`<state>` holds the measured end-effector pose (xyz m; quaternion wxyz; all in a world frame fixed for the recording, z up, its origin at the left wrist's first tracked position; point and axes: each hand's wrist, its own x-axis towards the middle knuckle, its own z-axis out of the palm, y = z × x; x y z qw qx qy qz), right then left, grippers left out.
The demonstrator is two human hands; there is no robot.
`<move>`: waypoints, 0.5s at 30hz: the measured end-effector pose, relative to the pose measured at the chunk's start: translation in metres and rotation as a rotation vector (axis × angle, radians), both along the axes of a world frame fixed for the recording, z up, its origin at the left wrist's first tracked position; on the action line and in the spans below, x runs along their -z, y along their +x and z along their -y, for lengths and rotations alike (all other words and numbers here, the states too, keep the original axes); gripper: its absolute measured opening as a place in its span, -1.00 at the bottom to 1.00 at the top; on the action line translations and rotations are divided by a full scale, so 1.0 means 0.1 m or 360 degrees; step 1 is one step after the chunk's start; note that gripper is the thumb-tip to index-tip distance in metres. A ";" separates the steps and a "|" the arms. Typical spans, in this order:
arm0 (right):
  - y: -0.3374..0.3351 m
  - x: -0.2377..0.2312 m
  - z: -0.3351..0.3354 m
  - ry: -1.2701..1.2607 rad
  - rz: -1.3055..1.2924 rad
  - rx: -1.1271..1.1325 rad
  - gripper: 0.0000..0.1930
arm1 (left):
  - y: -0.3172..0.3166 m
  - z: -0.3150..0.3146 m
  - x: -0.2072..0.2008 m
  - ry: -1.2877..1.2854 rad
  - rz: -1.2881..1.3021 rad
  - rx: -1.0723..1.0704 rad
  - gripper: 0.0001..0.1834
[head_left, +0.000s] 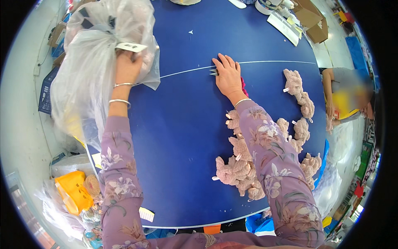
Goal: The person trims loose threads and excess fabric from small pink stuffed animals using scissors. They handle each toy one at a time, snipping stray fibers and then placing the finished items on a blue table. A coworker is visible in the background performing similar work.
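My left hand (127, 68) is closed on the gathered neck of a large clear plastic bag (76, 79), with a white card tag (132, 47) over its fingers. Pale pinkish contents show faintly through the plastic. On the blue table, my right hand (229, 78) lies palm down with its fingers stretched out, over a pair of small scissors. The scissor blades (213, 72) stick out on its left side, and a magenta part (244, 88) shows by the wrist; the palm hides whatever lies between. Several fluffy pink plush toys (234, 171) lie around my right forearm.
More plush toys (293, 82) form a loose line at the right of the table (178, 137). A person (346, 93) sits beyond the right edge. Cardboard boxes (309, 18) and a white tub (266, 6) stand far right. An orange-yellow package (74, 192) lies lower left.
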<state>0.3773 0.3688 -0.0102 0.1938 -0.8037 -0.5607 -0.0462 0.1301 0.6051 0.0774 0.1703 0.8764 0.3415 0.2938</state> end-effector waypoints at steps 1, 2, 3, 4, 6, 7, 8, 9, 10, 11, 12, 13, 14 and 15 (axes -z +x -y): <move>0.00 0.00 0.01 -0.0008 0.0008 0.0008 -0.51 | -0.01 0.17 0.00 -0.0026 0.0019 0.0040 -0.62; -0.01 0.00 0.02 0.0023 0.0015 0.0011 -0.52 | -0.04 0.35 -0.07 -0.0160 0.0001 0.0067 -0.65; 0.01 0.03 0.02 0.0057 0.0028 0.0006 -0.52 | -0.13 0.50 -0.08 -0.0337 -0.0052 0.0128 -0.66; 0.02 0.05 0.02 0.0092 0.0042 0.0001 -0.53 | -0.24 0.67 -0.07 -0.0513 -0.0105 0.0190 -0.67; 0.04 0.12 -0.04 0.0201 0.0012 -0.0036 -0.57 | -0.52 0.97 0.13 -0.0814 0.0161 0.0349 -0.68; 0.04 0.17 -0.01 0.0247 -0.0014 -0.0026 -0.58 | -0.60 1.16 0.05 -0.0692 -0.0048 0.0376 -0.69; 0.05 0.18 0.03 0.0286 -0.0014 -0.0054 -0.61 | -0.66 1.34 -0.01 -0.0580 -0.0253 0.0413 -0.69; 0.08 0.18 0.06 0.0322 -0.0008 -0.0093 -0.64 | -0.74 1.49 -0.02 -0.0476 -0.0362 0.0487 -0.72; 0.12 0.16 0.07 0.0354 -0.0002 -0.0127 -0.67 | -0.81 1.63 -0.05 -0.0538 -0.0419 0.0476 -0.73; 0.23 0.18 0.06 0.0327 -0.0176 -0.0213 -0.69 | -0.87 1.77 -0.09 -0.0611 -0.0475 0.0478 -0.74; 0.36 0.20 0.07 0.0293 -0.0349 -0.0286 -0.71 | -0.91 1.88 -0.09 -0.0691 -0.0532 0.0491 -0.74; 0.38 0.06 0.09 0.0298 -0.0377 -0.0234 -0.73 | -0.98 1.96 -0.06 -0.0865 -0.0455 0.0544 -0.78; 0.33 -0.21 0.19 0.0288 -0.0404 -0.0165 -0.75 | -1.09 2.05 0.05 -0.1101 -0.0236 0.0493 -0.78; 0.19 -0.47 0.36 0.0498 -0.0509 -0.0143 -0.76 | -1.14 2.17 0.03 -0.0918 -0.0352 0.0490 -0.77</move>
